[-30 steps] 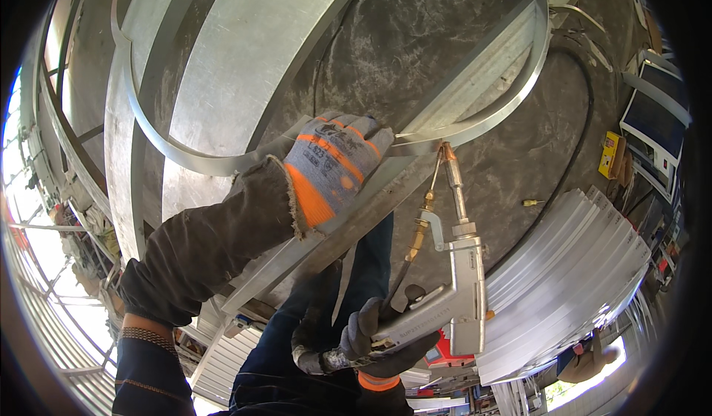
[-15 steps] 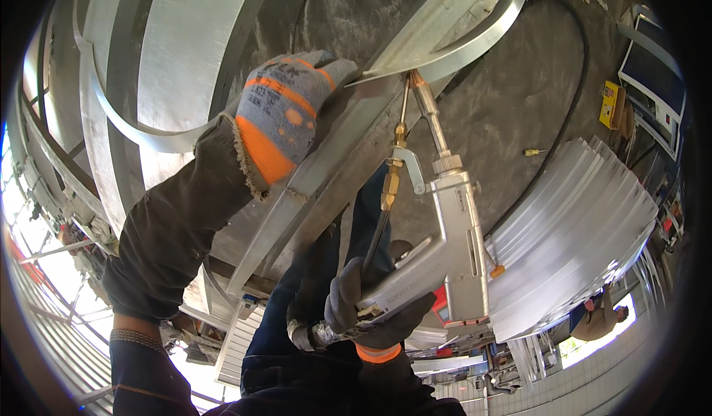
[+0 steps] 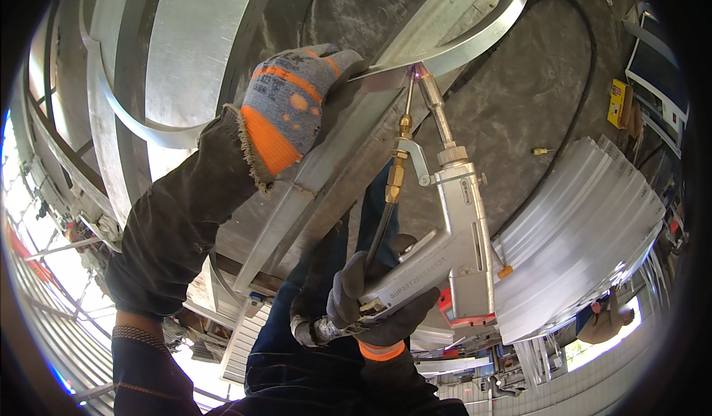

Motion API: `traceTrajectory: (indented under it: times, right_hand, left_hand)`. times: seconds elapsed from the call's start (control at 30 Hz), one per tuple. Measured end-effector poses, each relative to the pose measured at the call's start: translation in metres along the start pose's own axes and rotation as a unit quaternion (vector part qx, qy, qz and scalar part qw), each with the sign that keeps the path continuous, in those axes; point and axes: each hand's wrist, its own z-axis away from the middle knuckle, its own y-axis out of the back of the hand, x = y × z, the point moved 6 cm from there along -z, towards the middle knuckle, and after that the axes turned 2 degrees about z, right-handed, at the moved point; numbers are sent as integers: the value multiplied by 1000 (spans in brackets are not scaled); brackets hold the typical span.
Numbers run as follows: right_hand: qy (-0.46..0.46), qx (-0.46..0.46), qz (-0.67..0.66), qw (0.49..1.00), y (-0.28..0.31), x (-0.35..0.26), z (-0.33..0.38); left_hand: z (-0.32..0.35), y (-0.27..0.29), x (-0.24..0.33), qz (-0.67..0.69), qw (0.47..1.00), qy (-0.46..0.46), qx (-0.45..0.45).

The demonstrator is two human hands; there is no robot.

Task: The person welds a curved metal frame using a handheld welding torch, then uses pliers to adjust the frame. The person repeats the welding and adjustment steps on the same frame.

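Observation:
My right hand, in a dark grey glove with an orange cuff, is wrapped round the handle of a silver handheld welding gun. A brass-fitted wire feed tube runs beside its nozzle. The copper tip touches the lower edge of a curved sheet-metal piece, and a small violet glow shows there. My left hand, in a grey and orange glove, is closed at the pointed near end of that piece, just left of the tip. Its fingertips are partly hidden. Beneath lies a straight metal bar.
Large curved metal panels stand at the left. A stack of shiny metal strips lies at the right, with a black cable beyond it. A yellow box and a small screwdriver lie farther right. Another person is in the background.
A violet glow has appeared at the gun's tip. The welding gun has shifted very slightly, and my left hand keeps nearly the same place on the metal piece.

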Motion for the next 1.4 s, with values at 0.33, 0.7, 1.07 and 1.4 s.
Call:
traceTrajectory:
  times: [0.33, 0.7, 1.07, 1.4]
  right_hand:
    - [16, 8, 31, 999, -2, 3, 1]
    - [-115, -1, 38, 993, -3, 6, 25]
    - [-31, 55, 22, 998, 5, -19, 31]
    - [-35, 81, 27, 996, 23, -19, 45]
  left_hand:
    - [2, -2, -6, -24, 999, -23, 14]
    - [-2, 12, 17, -118, 992, -24, -29]
    - [30, -15, 35, -382, 917, 114, 34]
    - [43, -12, 39, -252, 967, 14, 40]
